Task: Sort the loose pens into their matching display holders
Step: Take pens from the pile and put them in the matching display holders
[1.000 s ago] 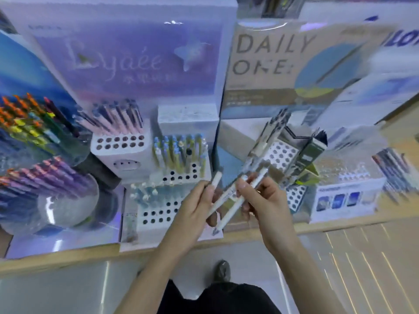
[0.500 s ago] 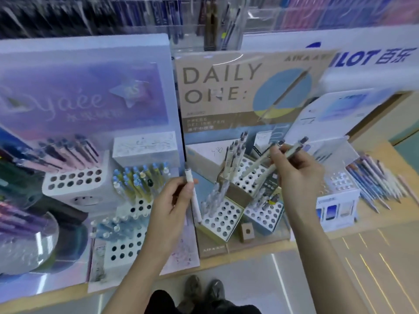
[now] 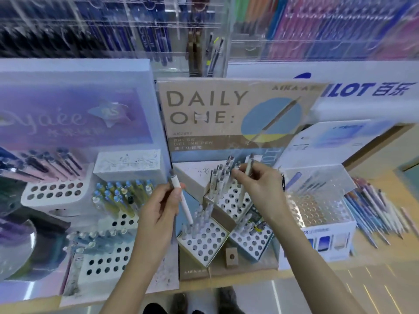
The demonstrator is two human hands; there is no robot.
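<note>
Nearest the camera, past the surface (image 3: 317,274) edge: dark shoes (image 3: 181,300) on the floor.

Left hand (image 3: 158,207): fingers curled round a white pen (image 3: 181,198), grey clicker up. The tip slants down to the right, just above the near holed holder (image 3: 204,242). That holder carries a few clear-capped pens at its far left corner. A second holed holder (image 3: 254,244) sits just right of it.

Right hand (image 3: 260,184): thumb and fingertips pinch another white pen (image 3: 249,169), near upright, clicker up. Its lower end runs down over the raised holder (image 3: 231,203); seated in a hole or not, cannot tell. A cluster of matching white pens (image 3: 221,177) stands in that holder's far left corner, touching the hand's fingertips.

Right: clear holed box (image 3: 317,208), then loose pens (image 3: 381,211) lying on the surface.

Left: blue-and-yellow pens (image 3: 122,193) in a white block, pink pens (image 3: 54,168) beyond.

Behind: "DAILY ONE:" card (image 3: 215,109), purple card (image 3: 74,116), PILOT sign (image 3: 374,89). Farthest: hanging pen racks (image 3: 136,26), blurred.
</note>
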